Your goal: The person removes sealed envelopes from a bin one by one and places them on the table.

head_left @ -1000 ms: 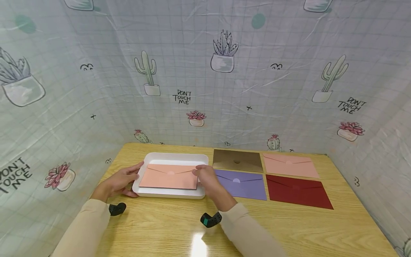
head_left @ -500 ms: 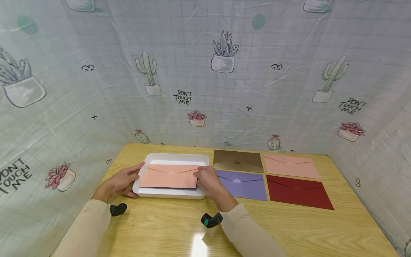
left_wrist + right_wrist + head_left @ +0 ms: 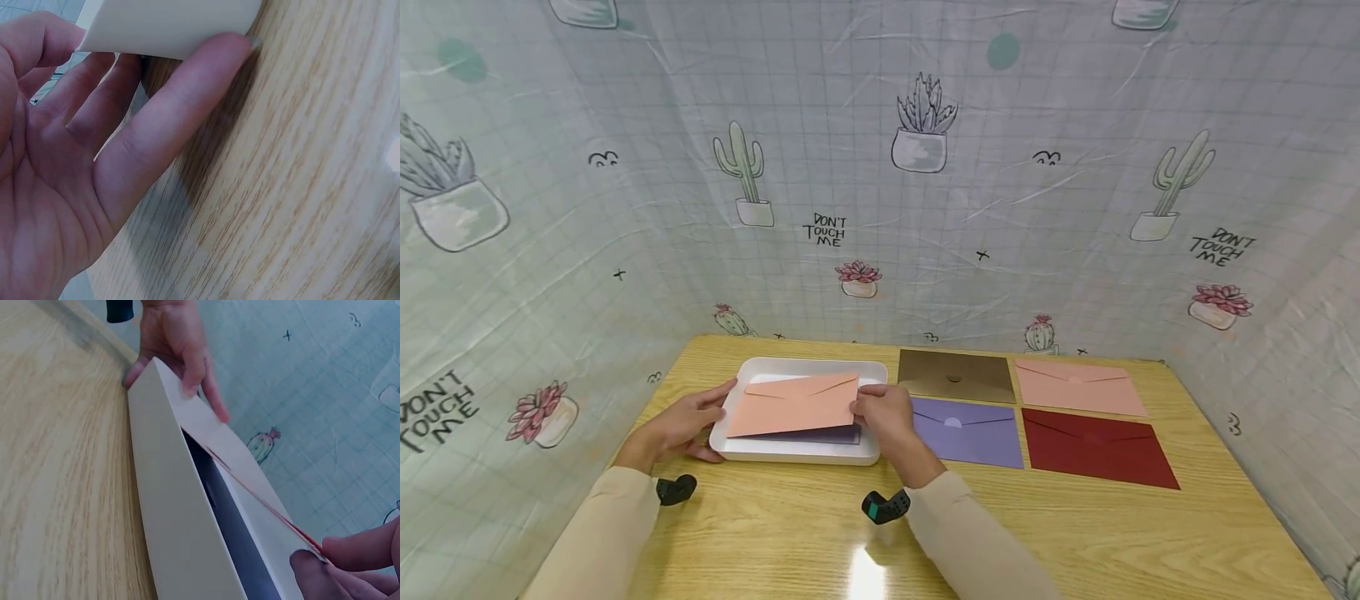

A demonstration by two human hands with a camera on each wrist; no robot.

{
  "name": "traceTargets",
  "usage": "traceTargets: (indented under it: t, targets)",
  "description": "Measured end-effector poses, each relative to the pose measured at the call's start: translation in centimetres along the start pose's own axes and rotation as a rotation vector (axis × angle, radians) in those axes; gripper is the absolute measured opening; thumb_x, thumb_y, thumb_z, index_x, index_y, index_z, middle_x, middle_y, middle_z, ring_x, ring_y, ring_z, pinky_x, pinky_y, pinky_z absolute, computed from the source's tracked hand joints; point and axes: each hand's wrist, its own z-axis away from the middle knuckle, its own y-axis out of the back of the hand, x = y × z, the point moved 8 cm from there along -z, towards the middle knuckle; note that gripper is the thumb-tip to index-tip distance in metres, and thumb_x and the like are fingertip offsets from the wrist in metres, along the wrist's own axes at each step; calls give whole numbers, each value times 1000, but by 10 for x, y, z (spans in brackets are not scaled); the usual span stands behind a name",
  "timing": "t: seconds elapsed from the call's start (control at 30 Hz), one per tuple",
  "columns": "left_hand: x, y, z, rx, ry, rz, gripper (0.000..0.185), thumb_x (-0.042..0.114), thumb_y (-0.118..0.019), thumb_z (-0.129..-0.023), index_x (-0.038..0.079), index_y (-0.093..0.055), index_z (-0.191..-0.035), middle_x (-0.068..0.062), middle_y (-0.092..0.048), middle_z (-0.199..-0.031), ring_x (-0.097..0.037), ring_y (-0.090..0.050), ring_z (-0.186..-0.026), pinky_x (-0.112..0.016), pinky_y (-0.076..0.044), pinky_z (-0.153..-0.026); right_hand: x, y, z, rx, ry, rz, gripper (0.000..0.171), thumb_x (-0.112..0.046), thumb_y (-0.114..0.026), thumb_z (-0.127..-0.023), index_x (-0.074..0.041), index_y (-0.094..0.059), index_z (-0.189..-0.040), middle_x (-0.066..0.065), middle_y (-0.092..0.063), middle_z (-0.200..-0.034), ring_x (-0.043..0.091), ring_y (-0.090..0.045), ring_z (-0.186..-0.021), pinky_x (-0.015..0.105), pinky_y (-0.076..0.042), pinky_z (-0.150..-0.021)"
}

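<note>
In the head view a white tray (image 3: 790,456) lies on the table. My left hand (image 3: 681,423) holds its left end; in the left wrist view one finger (image 3: 169,109) lies straight along the outer wall (image 3: 162,28). A peach envelope (image 3: 797,406) is tilted in the tray, its right side raised and its left end low. My right hand (image 3: 886,417) pinches the raised right edge between thumb and fingers, seen also in the right wrist view (image 3: 356,562). Beneath it a dark purple envelope (image 3: 831,434) shows in the tray, mostly covered.
Right of the tray lie a brown envelope (image 3: 955,375), a lavender envelope (image 3: 966,432), a pale pink envelope (image 3: 1081,387) and a dark red envelope (image 3: 1097,447). A cactus-printed curtain (image 3: 970,208) hangs behind the wooden table (image 3: 775,533).
My right hand has lifted the peach envelope's right side from lying flat, uncovering part of the dark purple one below. My left hand and the tray have stayed in place.
</note>
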Motion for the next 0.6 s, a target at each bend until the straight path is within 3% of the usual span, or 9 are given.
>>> traceTargets:
  t: [0.23,0.43,0.6]
  targets:
    - [2,0,-1,-10,-11,2,70,12,-42,-110,26,-7,-169,-23,-5,-175,-38,-63,-122,-57,-64,-80,0,0,-8,19,-44,41,21,1,-79,-85,7,-77,-105,19,-77,-101,13,-72,-72,26,-64,-67]
    - [3,0,-3,-38,-19,20,69,12,-40,-111,26,-6,-169,-22,-2,-175,-40,-61,-126,-58,-64,-81,1,8,-12,28,-58,26,18,5,-78,-85,7,-76,-102,16,-74,-95,12,-66,-67,22,-60,-61]
    - [4,2,-3,-23,-1,12,70,12,-41,-111,26,-6,-169,-22,1,-175,-45,-54,-133,-58,-64,-81,-1,16,-13,21,-55,2,18,7,-78,-84,9,-76,-101,10,-71,-84,11,-63,-62,21,-56,-55]
